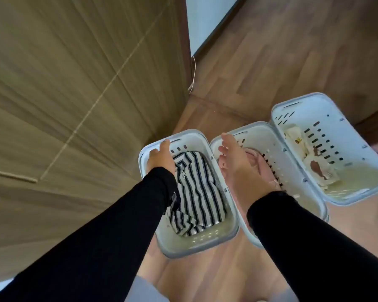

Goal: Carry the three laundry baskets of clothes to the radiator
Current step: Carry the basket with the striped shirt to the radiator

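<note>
3 slotted white plastic baskets [216, 243] hold cloth; both hands [238, 166] reach in, fingers spread.

Both arms reached forward and down in black sleeves. The left hand [160, 158] was stretched out with fingers extended and slightly curled at the tips. The right hand [240, 164] lay flat and open, palm down, fingers spread loosely and pointing away from the body.
</note>
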Available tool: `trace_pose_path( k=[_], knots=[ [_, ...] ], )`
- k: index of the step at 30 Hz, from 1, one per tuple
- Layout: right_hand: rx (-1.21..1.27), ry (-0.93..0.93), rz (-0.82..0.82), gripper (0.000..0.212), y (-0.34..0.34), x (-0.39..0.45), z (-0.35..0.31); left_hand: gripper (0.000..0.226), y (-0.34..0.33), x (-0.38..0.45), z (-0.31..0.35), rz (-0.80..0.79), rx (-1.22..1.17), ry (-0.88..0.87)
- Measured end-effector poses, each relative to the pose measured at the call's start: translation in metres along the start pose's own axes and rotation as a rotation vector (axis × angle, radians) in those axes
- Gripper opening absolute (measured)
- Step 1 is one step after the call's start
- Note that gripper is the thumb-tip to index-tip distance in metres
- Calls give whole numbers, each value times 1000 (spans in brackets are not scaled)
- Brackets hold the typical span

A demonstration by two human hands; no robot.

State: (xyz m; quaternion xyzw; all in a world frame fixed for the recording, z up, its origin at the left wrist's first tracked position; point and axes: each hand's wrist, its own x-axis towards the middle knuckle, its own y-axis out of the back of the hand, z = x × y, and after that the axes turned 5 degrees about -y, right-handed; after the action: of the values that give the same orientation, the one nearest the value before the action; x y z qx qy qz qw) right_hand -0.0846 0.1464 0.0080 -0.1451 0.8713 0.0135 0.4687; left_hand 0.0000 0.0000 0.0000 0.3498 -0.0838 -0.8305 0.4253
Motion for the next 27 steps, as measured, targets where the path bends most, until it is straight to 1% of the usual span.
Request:
trace_pose_path(
  k=[2, 3, 5, 7, 10, 12, 14, 16, 18, 20, 23, 25, 27],
  knots=[
    [-44, 13, 57, 60, -2, 22, 11, 57, -6, 15, -17, 55, 4, 33],
    [-105, 31, 75, 54, -3, 36, 18, 57, -9, 23, -25, 62, 47, 22],
    [-194, 63, 88, 44, -3, 54, 30, 61, -15, 31, -42, 88, 43, 33],
    [-243, 99, 119, 44, -4, 64, 40, 68, -18, 32, -56, 147, 52, 66],
    [-348, 150, 147, 30, -4, 67, 47, 73, -19, 20, -73, 229, 135, 115],
    [-429, 156, 177, 25, -7, 66, 51, 74, -19, 16, -79, 256, 191, 125],
    [-518, 144, 217, 27, -11, 60, 54, 74, -19, 18, -83, 272, 234, 119],
    [-579, 152, 256, 35, -15, 57, 57, 74, -19, 22, -87, 275, 253, 128],
    [-655, 153, 293, 41, -20, 53, 58, 77, -20, 23, -92, 270, 228, 153],
    [-721, 157, 335, 39, -23, 50, 58, 80, -20, 23, -94, 265, 181, 160],
    [-803, 155, 387, 43, -28, 48, 60, 80, -17, 23, -97, 257, 142, 145],
    [-821, 146, 404, 47, -29, 47, 63, 77, -14, 23, -100, 266, 168, 140],
    [-803, 112, 404, 60, -28, 47, 65, 75, -11, 24, -102, 262, 183, 144]
  ],
)
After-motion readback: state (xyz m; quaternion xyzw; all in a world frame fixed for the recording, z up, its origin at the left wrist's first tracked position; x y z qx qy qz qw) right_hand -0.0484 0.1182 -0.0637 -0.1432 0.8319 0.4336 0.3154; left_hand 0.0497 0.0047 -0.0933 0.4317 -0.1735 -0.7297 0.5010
